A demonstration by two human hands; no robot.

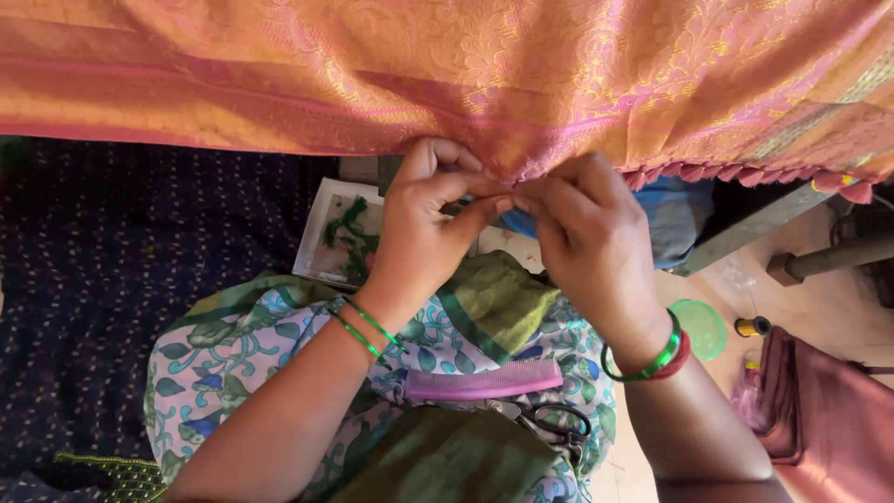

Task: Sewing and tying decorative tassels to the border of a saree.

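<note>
A pink and gold patterned silk cloth (521,74) hangs across the top of the view, with a row of small pink tassels (745,173) along its lower right edge. My left hand (424,228) and my right hand (587,237) meet at the cloth's hem in the middle. Both pinch the edge with thumb and fingertips, fingertips almost touching each other. Green bangles ring both wrists, with a red one on the right.
On my lap lie a pink comb (484,382), black-handled scissors (554,424) and green cloth (489,303). A white tray (335,237) with green bits sits beyond. On the floor at right are a green lid (703,326), a yellow thread spool (750,326) and maroon cloth (824,419).
</note>
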